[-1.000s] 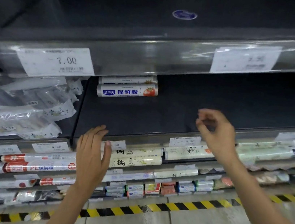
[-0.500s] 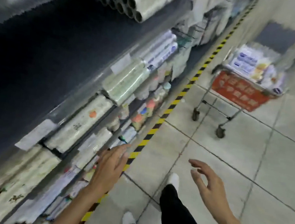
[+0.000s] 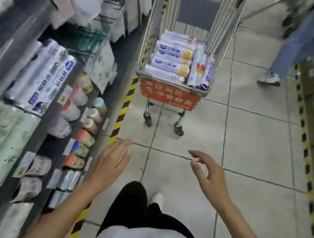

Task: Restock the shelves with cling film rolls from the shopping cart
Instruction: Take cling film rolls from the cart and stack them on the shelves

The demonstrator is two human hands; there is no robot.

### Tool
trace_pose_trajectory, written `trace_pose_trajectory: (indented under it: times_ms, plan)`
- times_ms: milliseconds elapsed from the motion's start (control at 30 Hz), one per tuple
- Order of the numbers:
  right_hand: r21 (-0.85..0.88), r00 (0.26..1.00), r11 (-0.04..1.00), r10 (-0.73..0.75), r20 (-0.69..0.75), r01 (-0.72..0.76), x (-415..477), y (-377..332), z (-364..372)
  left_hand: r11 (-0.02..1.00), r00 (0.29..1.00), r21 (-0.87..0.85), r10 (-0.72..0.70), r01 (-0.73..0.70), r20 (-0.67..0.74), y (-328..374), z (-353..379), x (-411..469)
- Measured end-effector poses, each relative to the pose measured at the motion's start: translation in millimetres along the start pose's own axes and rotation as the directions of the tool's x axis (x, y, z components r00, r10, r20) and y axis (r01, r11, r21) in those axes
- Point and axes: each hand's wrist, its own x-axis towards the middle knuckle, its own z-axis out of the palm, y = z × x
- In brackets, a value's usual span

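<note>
My shopping cart (image 3: 153, 27) is silver wire with an orange-red panel (image 3: 170, 97) lettered pale. The cling film rolls (image 3: 171, 64) are white with blue labels and yellow-orange pictures. Yellow-and-black striped tape (image 3: 121, 114) edges the pale grey tiled floor (image 3: 249, 142). My trousers (image 3: 132, 202) are black.

Even, dim indoor light; motion blur smears both sides; wide-angle bending at edges.

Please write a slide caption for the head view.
Left hand and right hand, both empty, extend toward the cart holding cling film rolls beside the shelves.
</note>
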Motion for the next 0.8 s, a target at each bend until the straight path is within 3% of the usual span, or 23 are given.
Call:
trace_pose_trajectory:
  times_ms: [200,467,667,800]
  plan:
    - [-0.001,1.000,1.000,0.011,0.004,-0.011,127,4,-30,0.991,0.992,0.054,0.125,-0.125,0.012,23,-8,143]
    - [-0.031,0.993,0.999,0.036,-0.108,-0.039,310,1,-57,0.967,0.971,0.087,0.236,-0.239,0.044,6,-19,348]
    - [-0.060,0.995,0.998,0.016,-0.103,-0.022,478,11,-68,0.959,0.967,0.126,0.247,-0.252,0.054,-13,-17,512]
    - [-0.106,0.999,0.994,-0.022,-0.035,0.018,613,41,-53,0.956,0.981,0.223,0.172,-0.188,0.091,-40,8,630]
